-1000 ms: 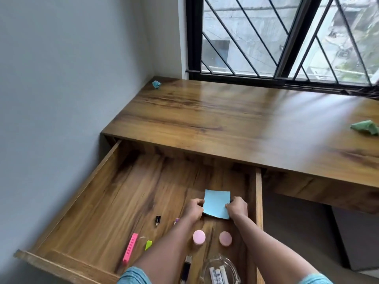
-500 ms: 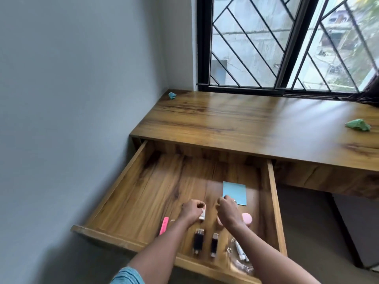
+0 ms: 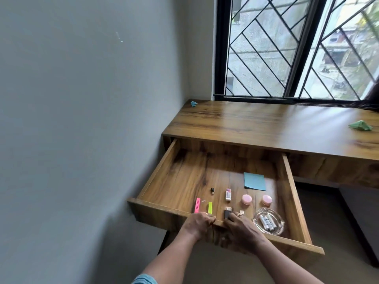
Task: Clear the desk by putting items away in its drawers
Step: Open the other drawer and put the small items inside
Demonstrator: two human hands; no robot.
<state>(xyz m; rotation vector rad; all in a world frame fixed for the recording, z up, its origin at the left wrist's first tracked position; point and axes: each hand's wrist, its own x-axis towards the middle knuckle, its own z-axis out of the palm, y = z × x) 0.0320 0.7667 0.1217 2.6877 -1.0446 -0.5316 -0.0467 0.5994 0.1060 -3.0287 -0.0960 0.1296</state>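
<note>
Open drawer juts from under counter. Left hand and right hand side by side at 6 o'clock, fingers curled over drawer front edge, gripping it. Inside drawer: blue note at 1 o'clock, pink jars at 3 o'clock, glass dish at 4 o'clock. Green paper wad on counter, 2 o'clock

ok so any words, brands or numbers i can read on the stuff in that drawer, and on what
Nothing in the drawer reads clearly.
white block: coloured print, too blurred to read.
white tubes in the glass dish: dark marks, too small to read.
blue sticky note: no writing visible.
</note>
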